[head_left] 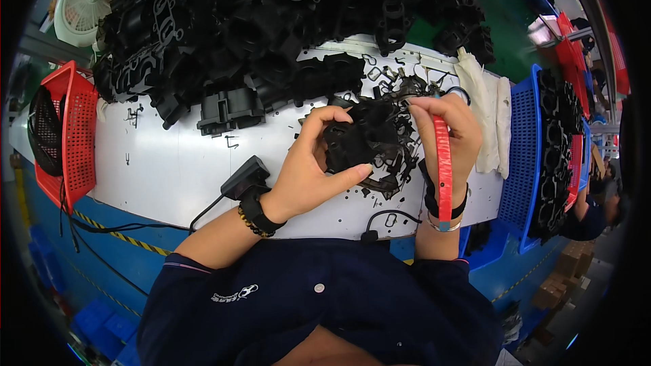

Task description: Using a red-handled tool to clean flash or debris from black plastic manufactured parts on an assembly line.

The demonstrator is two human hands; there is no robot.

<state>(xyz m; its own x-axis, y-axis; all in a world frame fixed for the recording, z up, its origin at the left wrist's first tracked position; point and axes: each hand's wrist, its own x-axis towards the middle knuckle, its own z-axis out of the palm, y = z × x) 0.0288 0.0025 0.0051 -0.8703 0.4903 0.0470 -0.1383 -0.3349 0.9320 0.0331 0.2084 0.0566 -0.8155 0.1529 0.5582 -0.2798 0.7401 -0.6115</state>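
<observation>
My left hand [305,169] is curled round a black moulded plastic part [366,135], with the thumb along its near side and the fingers over its far left. On the right, my right hand [458,129] grips a slim tool wrapped in red tape [443,169]. Its red handle runs back toward my wrist. The working end, by the part's right side, is too small and dark to make out. Black plastic scraps [391,186] lie around and under the part on the white table [169,169].
A large heap of black plastic parts [258,34] covers the far side. Red [78,135] and blue [519,156] baskets flank the table. White cloth [483,115] lies at right. A black box with a cable [246,176] sits beside my left forearm. Another person [593,210] is at far right.
</observation>
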